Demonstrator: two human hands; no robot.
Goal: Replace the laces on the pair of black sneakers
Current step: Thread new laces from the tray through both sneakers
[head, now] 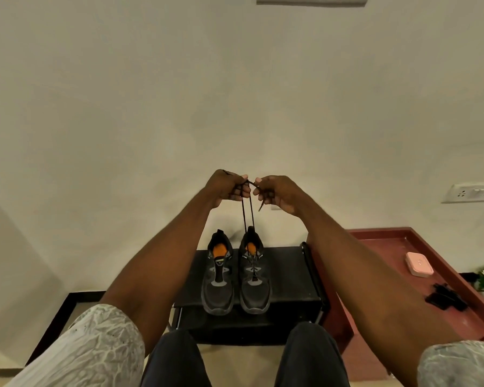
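**Lace held up over right sneaker**

Red tray (386,238) at 3 o'clock holds a pink case (419,263) and black clips (446,298) (clips blurry). Left hand (226,188) grip: fingers curled, pinching the black lace (248,210). Right hand (274,192) grip: same, pinching the other end. Both strands drop toward 6 o'clock into the right sneaker (253,270). Left sneaker (218,275) just beside it, no lace visible, both on the black surface (285,277).

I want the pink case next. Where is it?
In the head view, the pink case lies far right on the red shelf, beyond the black clips.
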